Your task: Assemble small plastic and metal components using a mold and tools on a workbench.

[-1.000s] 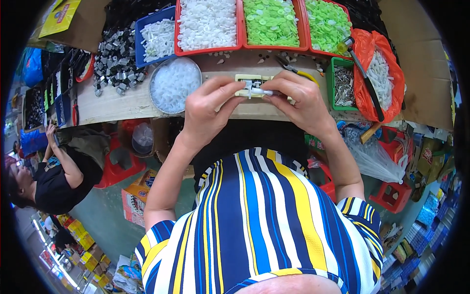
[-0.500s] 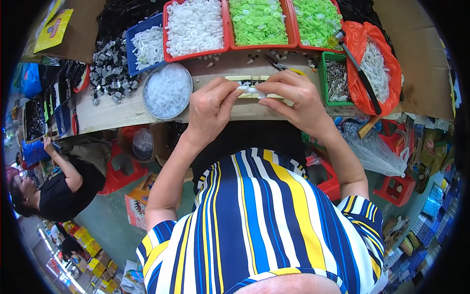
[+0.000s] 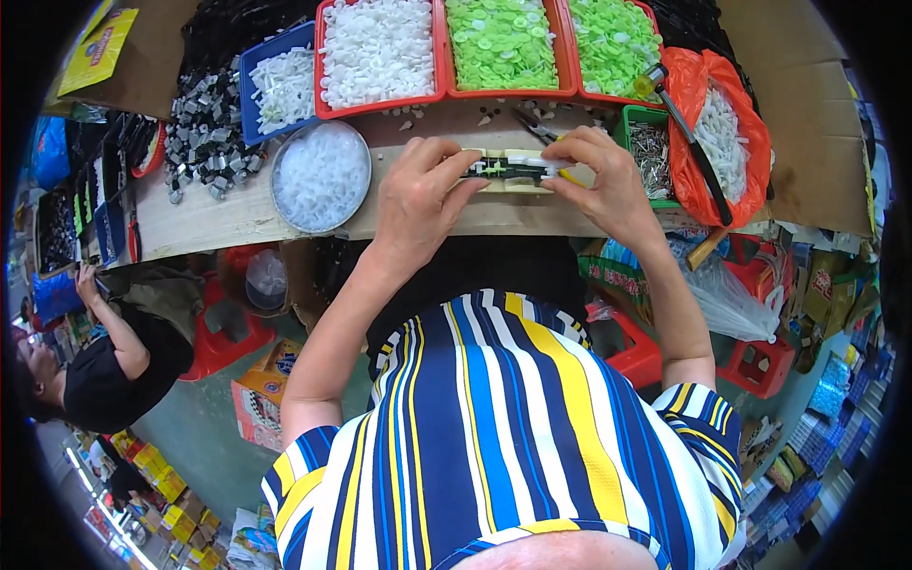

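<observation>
Between my hands is a long cream-coloured block (image 3: pixel 518 187) with a slot along it. In the slot sits a narrow black part (image 3: pixel 519 173) with small light green and white pieces on it. My left hand (image 3: pixel 416 204) pinches the left end of the block with thumb and forefinger. At the right end, the thumb and fingers of my right hand (image 3: pixel 608 185) close on it beside a small white piece. My fingertips hide both ends. Pliers (image 3: pixel 538 127) with yellow grips lie just behind, partly covered by my right hand.
Red trays of white pieces (image 3: pixel 378 52) and green pieces (image 3: pixel 501 43) line the back. A round metal bowl (image 3: pixel 277 190) and blue tray (image 3: pixel 249 95) stand left. At right are a green box of metal pins (image 3: pixel 651 157), a red bag (image 3: pixel 689 71) and a hammer (image 3: pixel 698 142). A co-worker (image 3: pixel 123 366) sits left.
My hands have moved apart from the middle to the ends of the block. The black part with its green and white pieces now shows between them, where my fingers held a white piece before.
</observation>
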Motion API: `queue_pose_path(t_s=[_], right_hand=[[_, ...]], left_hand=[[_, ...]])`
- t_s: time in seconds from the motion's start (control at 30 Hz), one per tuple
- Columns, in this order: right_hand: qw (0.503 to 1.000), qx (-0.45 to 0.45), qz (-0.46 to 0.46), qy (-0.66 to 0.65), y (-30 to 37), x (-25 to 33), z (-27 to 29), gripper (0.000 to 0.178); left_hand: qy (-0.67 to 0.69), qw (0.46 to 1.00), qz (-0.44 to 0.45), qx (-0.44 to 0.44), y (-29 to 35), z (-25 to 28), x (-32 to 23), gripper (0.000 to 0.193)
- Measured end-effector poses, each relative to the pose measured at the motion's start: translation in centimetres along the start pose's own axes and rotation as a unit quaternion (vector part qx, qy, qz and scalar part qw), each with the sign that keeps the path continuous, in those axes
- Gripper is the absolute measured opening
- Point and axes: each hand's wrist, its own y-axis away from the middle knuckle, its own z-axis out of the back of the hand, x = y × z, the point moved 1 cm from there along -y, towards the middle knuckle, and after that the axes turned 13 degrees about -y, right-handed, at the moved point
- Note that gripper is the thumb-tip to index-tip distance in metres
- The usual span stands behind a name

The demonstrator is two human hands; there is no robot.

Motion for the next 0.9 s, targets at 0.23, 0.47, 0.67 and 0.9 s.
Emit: queue_pose_path(t_s=[0.23,0.47,0.67,0.9], right_hand=[[1.0,0.018,0.003,0.015,-0.1,-0.6,-0.7,0.024],[0.999,0.01,-0.008,-0.032,0.0,-1.3,-2.0,0.026],[0.997,-0.028,-0.001,-0.073,0.2,-1.8,-2.0,0.026],[0.994,-0.083,0.008,-0.069,1.0,-2.1,-2.6,0.019]], left_hand=[[-0.003,1.0,-0.015,-0.001,-0.4,-1.6,-0.2,0.028],[-0.012,0.998,-0.051,-0.019,-1.2,-3.7,-0.5,0.021],[-0.042,0.995,-0.083,-0.019,-1.4,-4.2,-0.7,0.02],[-0.05,0.994,-0.097,-0.026,-1.3,-4.3,-1.0,0.019]])
